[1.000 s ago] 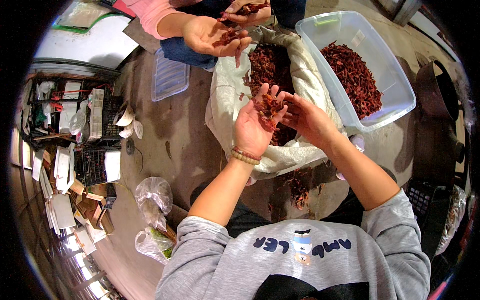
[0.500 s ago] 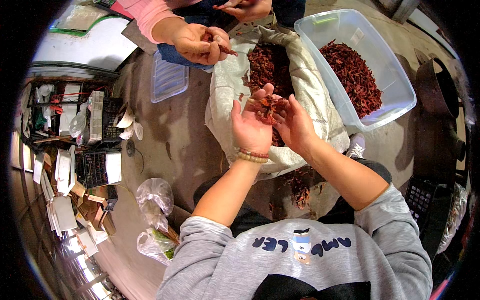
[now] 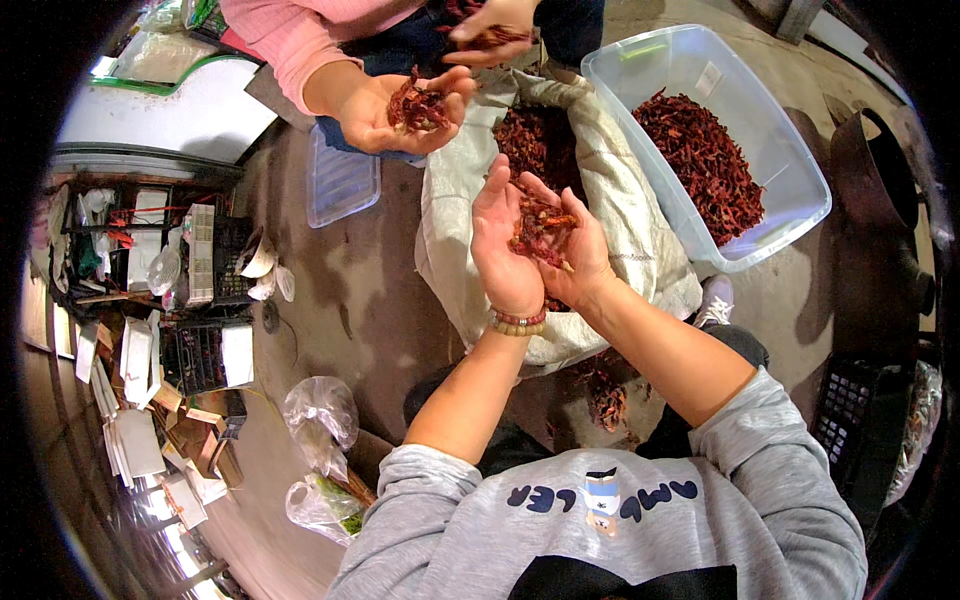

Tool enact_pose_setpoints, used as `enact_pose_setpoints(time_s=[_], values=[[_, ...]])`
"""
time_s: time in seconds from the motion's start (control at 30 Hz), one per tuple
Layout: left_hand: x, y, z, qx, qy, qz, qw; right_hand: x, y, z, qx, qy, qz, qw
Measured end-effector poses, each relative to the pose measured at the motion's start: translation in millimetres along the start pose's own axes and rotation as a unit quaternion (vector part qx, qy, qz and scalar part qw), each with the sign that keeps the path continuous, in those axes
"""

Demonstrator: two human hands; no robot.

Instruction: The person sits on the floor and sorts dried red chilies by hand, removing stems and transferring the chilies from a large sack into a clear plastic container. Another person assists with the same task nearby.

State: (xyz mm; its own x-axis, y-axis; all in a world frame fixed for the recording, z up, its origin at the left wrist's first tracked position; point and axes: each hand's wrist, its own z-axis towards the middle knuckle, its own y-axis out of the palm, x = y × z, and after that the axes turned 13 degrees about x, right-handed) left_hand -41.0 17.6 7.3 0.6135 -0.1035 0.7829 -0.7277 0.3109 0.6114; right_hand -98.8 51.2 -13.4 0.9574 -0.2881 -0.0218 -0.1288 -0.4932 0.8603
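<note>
Left hand [image 3: 503, 255] and right hand [image 3: 588, 262] cupped together above woven sack [image 3: 620, 165]

Palms up and touching, they cradle dried red chillies [image 3: 536, 228] over the sack's mouth. The chillies look light and brittle, best supported from beneath, not squeezed. Around the sack's floppy rim: translucent bin [image 3: 785, 165] just right, co-worker's hand [image 3: 378, 115] at the far left, floor [image 3: 365, 310] stretching left.

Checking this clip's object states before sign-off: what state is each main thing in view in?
Left hand: open, palm up, holding pieces
Right hand: open, cupped beside the left
Red pieces: shrivelled, loose
Sack: open, red pieces inside
Tub: uncovered, partly filled
Lid: lying on the floor
Co-worker's near hand: open, holding red pieces
Clear bag: crumpled
</note>
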Motion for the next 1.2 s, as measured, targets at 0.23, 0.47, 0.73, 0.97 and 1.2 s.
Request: enact_pose_setpoints(time_s=[0.23,0.47,0.73,0.97,1.2], values=[[4,0,5,-0.043,0.155,0.161,0.974,1,4,-10,-0.019,0.075,0.017,0.997],[8,-7,13,-0.173,0.283,0.358,0.873,-4,-16,-5,-0.012,0.133,0.022,0.991],[17,6,14,-0.047,0.164,0.394,0.903,-18,7,-29,0.032,0.085,-0.019,0.996],[3,25,8,-0.042,0.12,0.314,0.941,-41,-4,-19,0.087,0.062,-0.029,0.994],[-4,5,17,-0.017,0.094,0.277,0.956,-158,7,-23,0.155,-0.167,-0.122,0.966]])
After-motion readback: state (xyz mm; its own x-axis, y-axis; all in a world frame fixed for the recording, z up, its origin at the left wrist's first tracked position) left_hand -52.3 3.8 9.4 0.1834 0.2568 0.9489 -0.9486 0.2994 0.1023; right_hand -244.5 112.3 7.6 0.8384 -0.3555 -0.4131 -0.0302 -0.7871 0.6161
